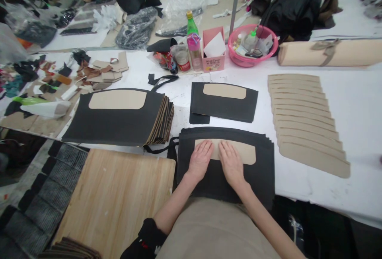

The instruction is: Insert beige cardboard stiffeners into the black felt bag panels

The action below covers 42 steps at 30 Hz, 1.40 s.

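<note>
Both hands lie flat on a beige curved piece (246,152) on top of a stack of black panels (256,179) at the table's front edge. My left hand (201,159) rests near the piece's left end, its fingers stretched forward. Beside it, my right hand (231,161) lies near the middle, fingers extended, with a narrow gap between the two hands. Behind them are smaller black panels (223,110) with a beige piece (224,91) on top. To the right, several beige pieces (307,131) overlap in a fanned row.
A thick black stack (113,125) sits at the left, above a wooden board (119,195). Toward the back stand a green-topped bottle (195,52), a pink box (213,62), a pink basket (250,62) and a beige roll (352,53). Scraps (89,72) cover the far left.
</note>
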Each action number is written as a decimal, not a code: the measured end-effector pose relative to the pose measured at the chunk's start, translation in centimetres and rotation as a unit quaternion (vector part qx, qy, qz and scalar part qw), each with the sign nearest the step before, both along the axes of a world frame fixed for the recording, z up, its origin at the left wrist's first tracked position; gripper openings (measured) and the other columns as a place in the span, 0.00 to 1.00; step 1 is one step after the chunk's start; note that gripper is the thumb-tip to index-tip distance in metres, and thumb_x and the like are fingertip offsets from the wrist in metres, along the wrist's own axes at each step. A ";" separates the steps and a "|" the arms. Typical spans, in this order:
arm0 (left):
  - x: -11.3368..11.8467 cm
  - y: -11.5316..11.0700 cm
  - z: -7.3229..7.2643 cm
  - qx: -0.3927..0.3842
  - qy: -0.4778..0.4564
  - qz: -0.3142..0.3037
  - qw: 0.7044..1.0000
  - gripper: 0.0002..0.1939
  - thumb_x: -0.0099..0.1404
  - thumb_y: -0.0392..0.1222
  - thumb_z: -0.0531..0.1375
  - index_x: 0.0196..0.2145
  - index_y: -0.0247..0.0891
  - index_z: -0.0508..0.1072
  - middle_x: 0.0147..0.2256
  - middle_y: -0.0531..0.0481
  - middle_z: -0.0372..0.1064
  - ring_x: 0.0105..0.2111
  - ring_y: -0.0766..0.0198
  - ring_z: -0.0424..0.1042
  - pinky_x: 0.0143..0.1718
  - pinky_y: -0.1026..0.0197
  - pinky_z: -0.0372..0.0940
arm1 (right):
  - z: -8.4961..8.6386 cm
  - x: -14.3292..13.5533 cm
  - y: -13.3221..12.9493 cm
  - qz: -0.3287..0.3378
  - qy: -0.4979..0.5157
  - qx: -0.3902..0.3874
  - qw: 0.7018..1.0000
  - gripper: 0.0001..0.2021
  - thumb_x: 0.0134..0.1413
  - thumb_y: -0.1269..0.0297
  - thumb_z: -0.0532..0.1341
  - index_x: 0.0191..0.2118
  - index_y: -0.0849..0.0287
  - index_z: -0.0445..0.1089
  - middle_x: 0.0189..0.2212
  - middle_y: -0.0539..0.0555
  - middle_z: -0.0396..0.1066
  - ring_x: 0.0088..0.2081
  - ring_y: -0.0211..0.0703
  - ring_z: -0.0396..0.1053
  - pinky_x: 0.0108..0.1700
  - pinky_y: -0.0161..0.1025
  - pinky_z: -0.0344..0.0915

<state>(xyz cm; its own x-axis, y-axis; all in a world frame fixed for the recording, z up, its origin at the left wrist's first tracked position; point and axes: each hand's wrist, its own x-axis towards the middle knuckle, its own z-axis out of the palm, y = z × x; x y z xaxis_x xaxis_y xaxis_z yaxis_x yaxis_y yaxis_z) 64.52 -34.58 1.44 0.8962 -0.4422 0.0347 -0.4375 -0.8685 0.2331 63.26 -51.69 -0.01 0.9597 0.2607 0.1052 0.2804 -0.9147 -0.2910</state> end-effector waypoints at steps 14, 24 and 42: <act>-0.9 4.8 -0.6 -0.017 0.015 0.106 0.994 0.28 0.66 0.30 0.46 0.62 0.37 0.61 0.63 0.43 0.62 0.63 0.55 0.60 0.62 0.49 0.61 | -1.5 -1.9 -7.4 -0.128 -0.001 0.036 0.991 0.25 0.68 0.61 0.44 0.66 0.61 0.56 0.66 0.59 0.57 0.67 0.50 0.51 0.67 0.55 0.50; -3.6 7.8 0.2 -0.143 0.068 0.376 0.913 0.16 0.63 0.46 0.54 0.43 0.37 0.75 0.38 0.40 0.73 0.40 0.51 0.73 0.43 0.49 0.68 | -1.0 -7.1 -11.9 -0.361 0.007 0.204 0.910 0.30 0.57 0.39 0.53 0.48 0.62 0.70 0.50 0.66 0.70 0.53 0.56 0.66 0.57 0.55 0.63; 1.3 7.2 5.5 -0.546 0.218 0.401 0.702 0.20 0.49 0.49 0.69 0.38 0.38 0.74 0.37 0.46 0.77 0.39 0.60 0.76 0.44 0.58 0.70 | 4.7 -2.3 -11.7 -0.434 0.077 0.550 0.710 0.33 0.43 0.48 0.69 0.55 0.56 0.67 0.29 0.51 0.75 0.32 0.46 0.74 0.39 0.44 0.73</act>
<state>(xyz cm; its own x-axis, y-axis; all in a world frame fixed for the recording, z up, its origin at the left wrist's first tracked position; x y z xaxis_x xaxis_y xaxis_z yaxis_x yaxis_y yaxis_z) 65.80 -27.37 6.91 0.8726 0.2873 -0.3950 0.4108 0.0060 0.9117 60.96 -63.42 4.71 0.7309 -0.5940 -0.3359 -0.3621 0.0796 -0.9287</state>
